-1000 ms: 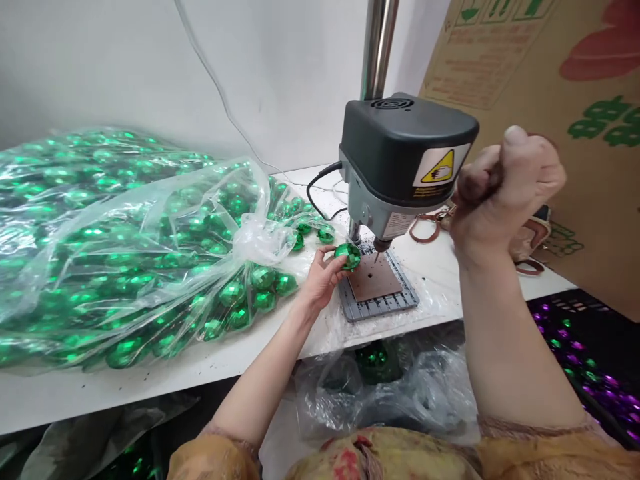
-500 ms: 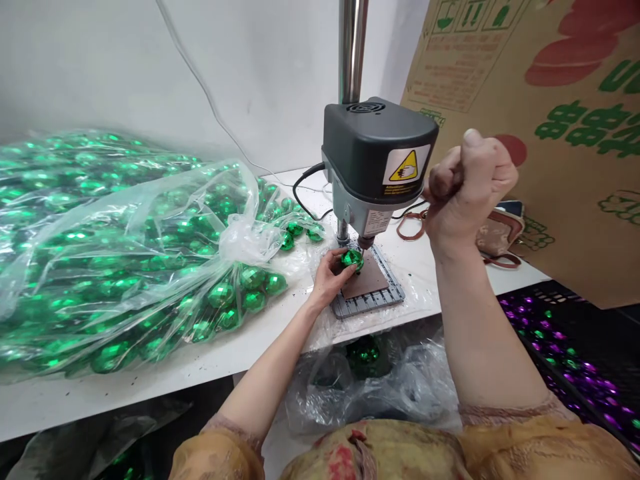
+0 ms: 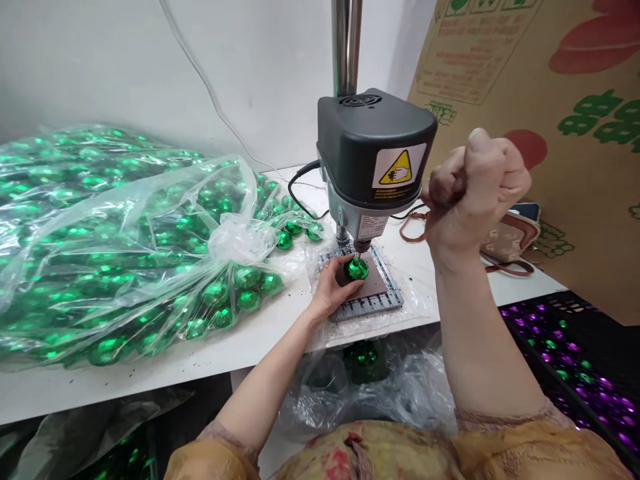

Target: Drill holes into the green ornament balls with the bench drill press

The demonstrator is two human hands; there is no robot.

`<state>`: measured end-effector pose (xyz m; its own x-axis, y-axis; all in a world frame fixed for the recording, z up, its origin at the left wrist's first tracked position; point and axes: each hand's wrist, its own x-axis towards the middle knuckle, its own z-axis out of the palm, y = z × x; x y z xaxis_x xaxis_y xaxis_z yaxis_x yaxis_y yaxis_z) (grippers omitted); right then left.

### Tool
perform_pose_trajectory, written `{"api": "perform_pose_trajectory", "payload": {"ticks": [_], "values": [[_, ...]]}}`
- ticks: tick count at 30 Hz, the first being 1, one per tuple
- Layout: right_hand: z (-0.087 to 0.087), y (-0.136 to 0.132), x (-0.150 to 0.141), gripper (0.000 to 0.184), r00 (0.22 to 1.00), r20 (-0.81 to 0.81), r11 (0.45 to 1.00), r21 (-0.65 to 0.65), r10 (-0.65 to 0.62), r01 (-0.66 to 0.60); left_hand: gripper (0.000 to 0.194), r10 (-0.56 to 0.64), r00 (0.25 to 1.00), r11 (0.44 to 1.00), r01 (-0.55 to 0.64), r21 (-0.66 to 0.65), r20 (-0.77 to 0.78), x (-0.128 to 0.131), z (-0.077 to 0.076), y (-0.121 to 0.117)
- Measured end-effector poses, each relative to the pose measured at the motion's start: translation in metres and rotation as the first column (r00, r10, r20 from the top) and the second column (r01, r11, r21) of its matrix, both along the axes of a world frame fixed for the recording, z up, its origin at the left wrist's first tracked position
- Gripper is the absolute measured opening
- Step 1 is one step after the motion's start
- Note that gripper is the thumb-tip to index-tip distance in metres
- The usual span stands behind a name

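My left hand (image 3: 334, 288) grips a shiny green faceted ball (image 3: 358, 268) between thumb and fingers. The ball rests on a brown board (image 3: 375, 279) over the slotted base (image 3: 395, 300) of a small bench drill press (image 3: 377, 143). Right above the ball is the drill chuck (image 3: 362, 246), its thin bit reaching the ball's top; whether it has entered cannot be made out. My right hand (image 3: 477, 183) is raised in a closed fist beside the black motor housing. Whatever it may hold is hidden behind the fingers.
A large clear bag (image 3: 115, 253) of green balls fills the table's left side. Behind the right arm are a small bag (image 3: 513, 233) with a brown strap and a big carton (image 3: 500, 87). Purple and green balls (image 3: 575, 347) lie lower right. Crumpled plastic (image 3: 415, 387) hangs below the table edge.
My left hand has set the ball down onto the board, under the drill bit. The right fist stays beside the drill's head. The camera view has shifted slightly.
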<state>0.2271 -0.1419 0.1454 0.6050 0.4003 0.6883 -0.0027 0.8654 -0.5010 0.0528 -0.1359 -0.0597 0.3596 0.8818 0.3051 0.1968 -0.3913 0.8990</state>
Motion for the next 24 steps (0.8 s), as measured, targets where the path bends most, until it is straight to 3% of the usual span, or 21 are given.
{"api": "perform_pose_trajectory", "payload": {"ticks": [5, 14, 24], "values": [[-0.005, -0.005, -0.003, 0.055, 1.000, -0.010, 1.000, 0.016, 0.003, -0.002, 0.057, 0.008, 1.000, 1.000, -0.007, 0.026, -0.009, 0.001, 0.000, -0.001], [-0.034, -0.007, 0.001, 0.046, 0.996, 0.081, 0.984, 0.179, -0.022, 0.007, 0.057, 0.000, 1.000, 0.999, 0.001, 0.039, -0.006, 0.001, -0.003, -0.002], [-0.045, -0.004, 0.004, 0.051, 0.988, 0.149, 0.960, 0.279, -0.046, 0.003, 0.057, 0.014, 1.000, 0.998, -0.013, 0.054, -0.011, 0.000, -0.004, -0.004]]}}
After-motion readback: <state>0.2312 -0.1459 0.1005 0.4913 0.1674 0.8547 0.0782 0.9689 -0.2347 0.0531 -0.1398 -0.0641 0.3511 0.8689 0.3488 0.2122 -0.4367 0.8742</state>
